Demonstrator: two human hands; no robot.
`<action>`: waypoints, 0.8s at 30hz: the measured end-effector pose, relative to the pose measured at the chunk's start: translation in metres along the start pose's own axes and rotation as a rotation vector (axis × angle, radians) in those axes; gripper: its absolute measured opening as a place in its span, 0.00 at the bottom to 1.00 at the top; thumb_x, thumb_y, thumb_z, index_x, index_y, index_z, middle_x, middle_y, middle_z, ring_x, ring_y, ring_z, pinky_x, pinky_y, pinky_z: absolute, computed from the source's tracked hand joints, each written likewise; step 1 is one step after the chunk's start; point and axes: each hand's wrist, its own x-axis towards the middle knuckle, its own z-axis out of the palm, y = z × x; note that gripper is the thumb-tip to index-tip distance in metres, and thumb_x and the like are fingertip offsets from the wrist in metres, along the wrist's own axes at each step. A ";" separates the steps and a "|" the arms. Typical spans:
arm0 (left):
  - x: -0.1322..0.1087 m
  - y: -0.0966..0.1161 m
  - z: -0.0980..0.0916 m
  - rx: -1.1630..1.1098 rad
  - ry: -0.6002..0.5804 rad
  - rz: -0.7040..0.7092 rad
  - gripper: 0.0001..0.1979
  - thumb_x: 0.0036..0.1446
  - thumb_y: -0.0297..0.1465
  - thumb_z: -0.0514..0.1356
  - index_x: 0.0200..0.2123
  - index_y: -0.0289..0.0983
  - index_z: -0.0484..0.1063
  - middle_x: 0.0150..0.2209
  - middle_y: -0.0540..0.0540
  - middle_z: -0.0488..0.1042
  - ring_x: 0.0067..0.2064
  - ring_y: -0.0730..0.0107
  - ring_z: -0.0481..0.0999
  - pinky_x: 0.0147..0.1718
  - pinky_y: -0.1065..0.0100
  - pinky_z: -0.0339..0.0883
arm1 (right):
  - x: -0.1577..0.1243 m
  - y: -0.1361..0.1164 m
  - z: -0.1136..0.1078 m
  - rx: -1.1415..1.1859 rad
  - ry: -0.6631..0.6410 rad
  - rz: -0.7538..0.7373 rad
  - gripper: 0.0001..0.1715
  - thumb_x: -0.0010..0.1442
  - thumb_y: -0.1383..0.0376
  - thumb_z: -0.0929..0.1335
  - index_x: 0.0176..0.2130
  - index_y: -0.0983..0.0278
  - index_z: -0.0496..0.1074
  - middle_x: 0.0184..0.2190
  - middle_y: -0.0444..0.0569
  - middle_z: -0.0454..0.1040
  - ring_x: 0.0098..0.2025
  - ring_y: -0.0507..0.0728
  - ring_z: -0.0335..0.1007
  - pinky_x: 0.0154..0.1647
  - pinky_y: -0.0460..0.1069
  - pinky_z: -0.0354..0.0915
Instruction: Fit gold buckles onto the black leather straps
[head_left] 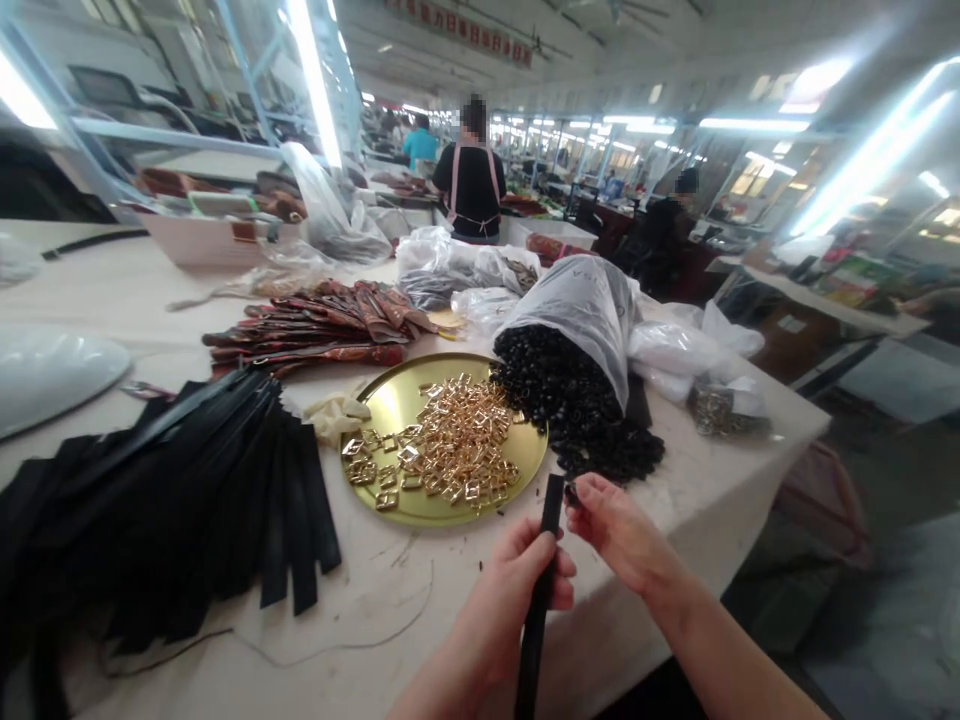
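Observation:
My left hand (517, 585) is closed around a black strap (550, 500) that stands upright near the table's front edge. Beside the strap's top end, my right hand (615, 525) pinches a small black piece (571, 493). Just beyond the hands lies a round gold tray (390, 400) heaped with gold buckles (450, 445). To its right a grey plastic bag (581, 305) spills a pile of small black loops (592, 420) onto the table.
A thick stack of black straps (172, 500) covers the table's left. Red-brown patterned straps (322, 325) lie behind the tray, with clear bags (450, 265) and a pink bin (217, 235) further back. A person in a black top and pink apron (471, 180) stands beyond. The table edge (750, 470) drops off at right.

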 end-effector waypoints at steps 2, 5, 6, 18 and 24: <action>-0.008 -0.003 0.007 0.025 0.058 0.035 0.11 0.52 0.33 0.54 0.40 0.36 0.64 0.25 0.51 0.68 0.21 0.77 0.65 0.22 0.73 0.58 | -0.006 -0.001 -0.003 0.025 0.019 -0.012 0.07 0.50 0.66 0.71 0.32 0.64 0.70 0.24 0.40 0.70 0.25 0.45 0.67 0.28 0.40 0.66; -0.019 -0.006 0.012 0.172 0.181 0.149 0.16 0.52 0.35 0.54 0.43 0.35 0.68 0.24 0.53 0.65 0.22 0.78 0.62 0.24 0.73 0.57 | -0.014 -0.001 -0.011 0.090 0.037 -0.026 0.16 0.50 0.67 0.71 0.40 0.61 0.69 0.27 0.40 0.72 0.28 0.46 0.69 0.32 0.42 0.68; -0.022 -0.006 0.013 0.211 0.210 0.168 0.17 0.53 0.37 0.54 0.43 0.35 0.69 0.24 0.53 0.64 0.23 0.78 0.62 0.25 0.73 0.58 | -0.017 0.000 -0.015 0.102 0.028 -0.026 0.17 0.50 0.67 0.71 0.42 0.62 0.69 0.28 0.41 0.72 0.29 0.46 0.70 0.34 0.42 0.68; -0.023 -0.035 0.028 0.014 0.146 -0.019 0.08 0.50 0.30 0.57 0.35 0.35 0.68 0.24 0.52 0.67 0.21 0.79 0.67 0.22 0.74 0.61 | -0.033 0.017 -0.040 0.023 0.140 -0.005 0.10 0.45 0.63 0.73 0.28 0.63 0.70 0.27 0.41 0.72 0.27 0.47 0.66 0.27 0.43 0.63; -0.015 -0.039 0.030 -0.073 0.113 -0.117 0.07 0.50 0.27 0.56 0.35 0.34 0.68 0.25 0.50 0.68 0.22 0.78 0.69 0.23 0.74 0.64 | -0.029 0.024 -0.041 -0.047 0.175 -0.008 0.12 0.46 0.60 0.72 0.28 0.64 0.69 0.26 0.42 0.71 0.28 0.49 0.65 0.30 0.45 0.63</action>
